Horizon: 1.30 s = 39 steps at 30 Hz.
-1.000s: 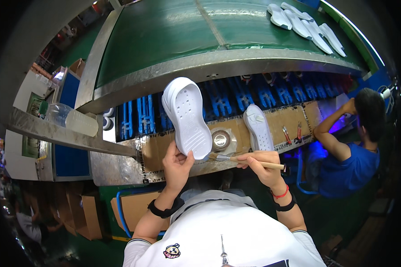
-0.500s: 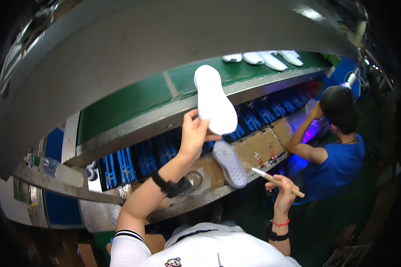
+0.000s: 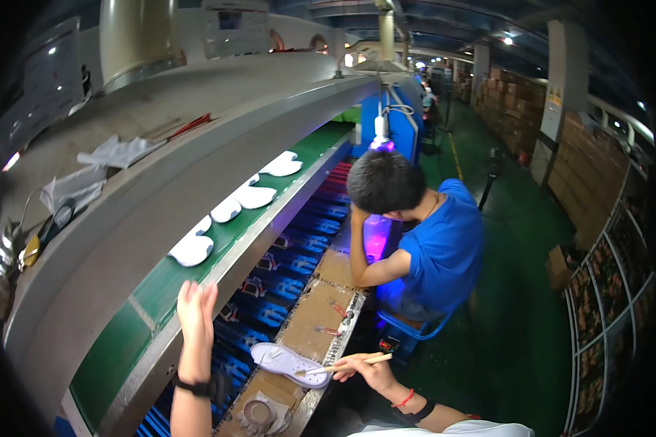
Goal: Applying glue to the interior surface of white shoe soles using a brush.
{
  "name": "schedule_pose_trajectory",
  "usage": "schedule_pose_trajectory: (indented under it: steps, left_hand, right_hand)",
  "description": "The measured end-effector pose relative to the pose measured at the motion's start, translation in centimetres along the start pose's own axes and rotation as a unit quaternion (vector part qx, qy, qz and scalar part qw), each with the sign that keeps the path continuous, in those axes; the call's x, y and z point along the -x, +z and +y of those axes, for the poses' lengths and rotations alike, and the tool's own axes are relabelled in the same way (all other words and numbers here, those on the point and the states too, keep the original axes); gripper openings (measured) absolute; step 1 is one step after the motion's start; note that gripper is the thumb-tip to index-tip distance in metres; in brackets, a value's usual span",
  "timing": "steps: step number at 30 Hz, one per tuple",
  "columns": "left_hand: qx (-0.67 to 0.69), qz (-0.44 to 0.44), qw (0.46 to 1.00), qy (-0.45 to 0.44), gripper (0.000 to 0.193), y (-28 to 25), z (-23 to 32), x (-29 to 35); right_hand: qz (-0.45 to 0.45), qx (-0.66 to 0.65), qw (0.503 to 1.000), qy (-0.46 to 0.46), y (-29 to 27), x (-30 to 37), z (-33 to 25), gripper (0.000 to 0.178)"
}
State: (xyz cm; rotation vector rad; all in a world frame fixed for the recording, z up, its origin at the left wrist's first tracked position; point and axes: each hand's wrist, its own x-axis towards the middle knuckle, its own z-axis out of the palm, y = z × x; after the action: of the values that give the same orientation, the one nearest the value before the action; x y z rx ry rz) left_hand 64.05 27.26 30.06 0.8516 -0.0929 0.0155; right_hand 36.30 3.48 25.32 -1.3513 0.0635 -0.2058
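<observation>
My left hand [image 3: 197, 313] reaches up over the metal edge of the green conveyor belt [image 3: 106, 364], fingers stretched out and nothing in them. Just beyond its fingertips, a white shoe sole [image 3: 192, 250] lies on the belt, with more white soles [image 3: 255, 197] farther along. My right hand [image 3: 368, 373] grips a thin brush [image 3: 379, 358] with a pale handle. The brush's tip meets a pale lilac sole [image 3: 278, 357] dotted with small holes, which rests on the cardboard-covered ledge [image 3: 310, 313].
A co-worker in a blue shirt [image 3: 444, 233] sits ahead by a purple light. Small red tools [image 3: 326, 331] lie on the cardboard; a round dish [image 3: 257, 412] sits nearer me. Blue racks [image 3: 273, 313] line the space under the belt. Stacked cartons [image 3: 514, 109] stand right of the aisle.
The white sole has left my left hand, which is now empty by the belt. My right hand has brought the brush onto the lilac sole. The view has swung right and up.
</observation>
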Motion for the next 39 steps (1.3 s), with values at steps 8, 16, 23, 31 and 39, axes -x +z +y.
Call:
schedule_pose_trajectory:
  steps: [8, 16, 23, 31, 39]
  left_hand:
    - [-0.250, 0.128, 0.957, 0.078, 0.032, -16.2, -5.2, 18.7]
    - [-0.522, 0.051, 0.839, -0.141, 0.026, -26.6, -3.7, 36.1]
    - [-0.617, -0.054, 0.774, -0.132, 0.021, -31.7, -5.0, 40.2]
    - [-0.695, -0.175, 0.693, -0.074, 0.021, -34.9, -7.4, 40.2]
    - [-0.753, -0.271, 0.599, -0.026, 0.021, -37.7, -10.7, 39.1]
  right_hand:
    - [-0.078, 0.042, 0.991, 0.098, 4.5, -0.7, 4.1, 0.028]
    - [-0.192, 0.172, 0.966, 0.034, 8.7, -1.6, 6.5, 0.027]
    - [-0.250, 0.163, 0.945, 0.137, 10.3, -0.8, 7.0, 0.031]
    - [-0.269, 0.166, 0.944, 0.098, 10.3, 0.0, 7.7, 0.034]
    - [-0.258, 0.159, 0.951, 0.058, 10.4, 0.0, 7.6, 0.032]
